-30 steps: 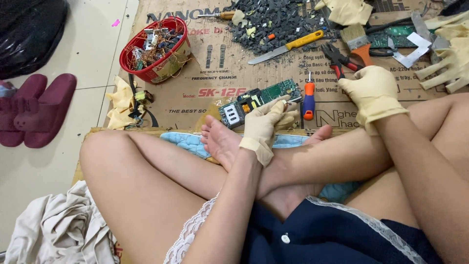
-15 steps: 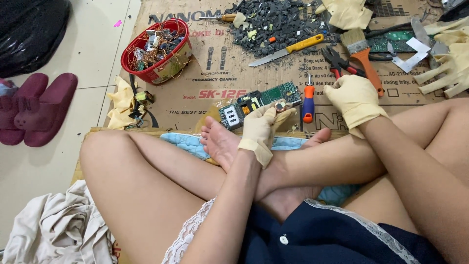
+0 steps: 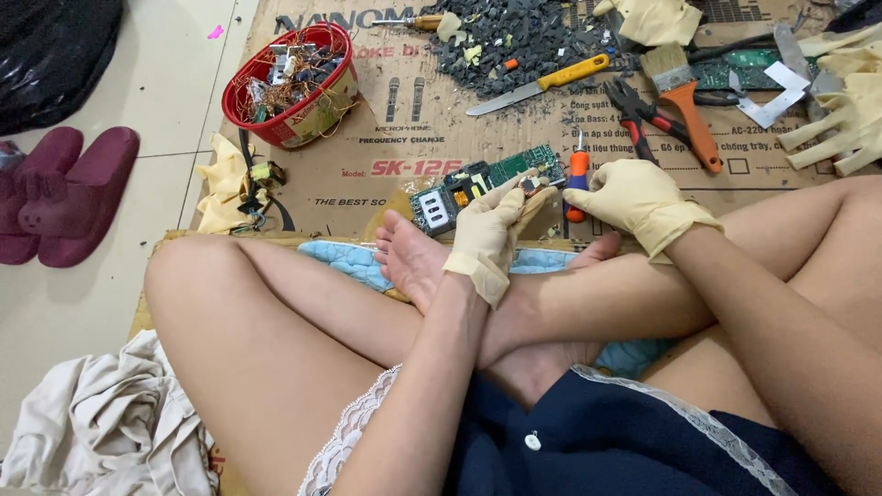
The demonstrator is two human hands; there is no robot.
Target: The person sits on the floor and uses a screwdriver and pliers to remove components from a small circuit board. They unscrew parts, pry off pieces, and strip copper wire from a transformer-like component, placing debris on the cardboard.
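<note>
My left hand, in a cream rubber glove, pinches a small dark and copper part between its fingertips, just in front of a green circuit board lying on the cardboard. My right hand, gloved as well, rests with curled fingers against the right side of an orange-handled screwdriver. The screwdriver lies flat on the cardboard and its handle shows in full. My crossed bare legs and feet fill the foreground under both arms.
A red basket of wire and parts stands at the back left. Beyond the hands lie a yellow-handled knife, red-handled pliers, an orange-handled brush, a heap of dark chips and spare gloves. Maroon slippers sit on the floor at left.
My right hand has slid left and toward me, from the pliers to the orange screwdriver. My left hand has lifted the small part slightly; the screwdriver has not moved.
</note>
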